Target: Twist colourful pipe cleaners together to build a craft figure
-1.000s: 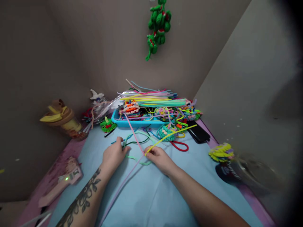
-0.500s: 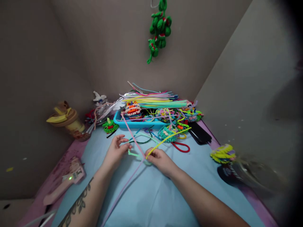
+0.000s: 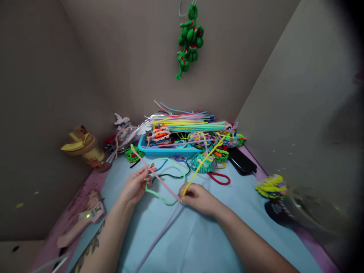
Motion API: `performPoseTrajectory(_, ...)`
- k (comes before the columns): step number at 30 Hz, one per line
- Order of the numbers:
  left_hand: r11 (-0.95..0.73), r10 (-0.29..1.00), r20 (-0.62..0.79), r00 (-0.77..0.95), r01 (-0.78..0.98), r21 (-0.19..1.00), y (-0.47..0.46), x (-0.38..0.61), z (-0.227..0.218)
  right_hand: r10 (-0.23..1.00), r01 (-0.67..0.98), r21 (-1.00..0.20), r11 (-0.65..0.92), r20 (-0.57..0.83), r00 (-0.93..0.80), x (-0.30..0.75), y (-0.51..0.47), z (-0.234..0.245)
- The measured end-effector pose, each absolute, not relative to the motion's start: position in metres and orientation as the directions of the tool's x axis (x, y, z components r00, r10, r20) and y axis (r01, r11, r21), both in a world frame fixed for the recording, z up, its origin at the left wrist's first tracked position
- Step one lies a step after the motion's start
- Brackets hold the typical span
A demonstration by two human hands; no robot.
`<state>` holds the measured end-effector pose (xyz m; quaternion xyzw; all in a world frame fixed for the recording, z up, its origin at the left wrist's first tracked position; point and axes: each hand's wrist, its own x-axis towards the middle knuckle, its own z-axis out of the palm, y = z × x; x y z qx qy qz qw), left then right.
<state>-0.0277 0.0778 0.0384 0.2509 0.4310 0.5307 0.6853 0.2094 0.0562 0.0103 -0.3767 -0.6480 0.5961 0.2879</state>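
My left hand (image 3: 137, 185) has its fingers closed around the pink pipe cleaner (image 3: 165, 182), which slants from upper left down to my right hand. My right hand (image 3: 197, 198) pinches the spot where the pink, yellow and lilac stems meet. From that pinch the yellow pipe cleaner (image 3: 202, 163) points up and right, and a lilac pipe cleaner (image 3: 159, 236) runs down toward me. A mint green pipe cleaner (image 3: 162, 200) bends in a loose loop between the hands, passing close by the left fingers; whether they touch it is unclear.
A blue tray (image 3: 170, 152) holds coloured pipe cleaners and fuzzy pieces, with a bundle of stems (image 3: 184, 123) across it. A black phone (image 3: 241, 162) lies right. A pink glue gun (image 3: 82, 223) lies left, near a decorated cup (image 3: 93, 153). Dark green and red stems lie behind the hands.
My left hand has closed on the pink pipe cleaner and swung its upper end leftward. The mint loop has opened wider. The yellow stem now stands steeper, and my right hand has shifted slightly right.
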Motion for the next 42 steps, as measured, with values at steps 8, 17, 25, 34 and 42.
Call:
performPoseTrajectory(8,0.149,0.962,-0.237,-0.134,-0.467,0.871,0.082,-0.035,0.039,0.795,0.235,-0.972,-0.009,-0.149,-0.587,0.219,0.056,0.017)
performPoseTrajectory(17,0.068,0.947,-0.177,-0.268,-0.371,0.926,0.087,-0.044,0.039,0.821,0.283,-0.959,-0.035,-0.189,-0.538,0.225,0.062,0.018)
performPoseTrajectory(25,0.066,0.928,-0.176,-0.329,-0.321,0.945,0.091,-0.049,0.036,0.821,0.149,-0.985,-0.086,-0.155,-0.549,0.24,0.067,0.029)
performPoseTrajectory(34,0.133,0.93,-0.258,-0.261,-0.415,0.9,0.089,-0.047,0.052,0.912,0.234,-0.972,0.024,-0.075,-0.404,0.254,0.071,0.046)
performPoseTrajectory(42,-0.013,0.997,-0.006,-0.073,-0.251,0.968,0.104,-0.019,0.128,0.862,0.34,-0.817,0.466,0.333,-0.382,0.227,0.092,0.13)
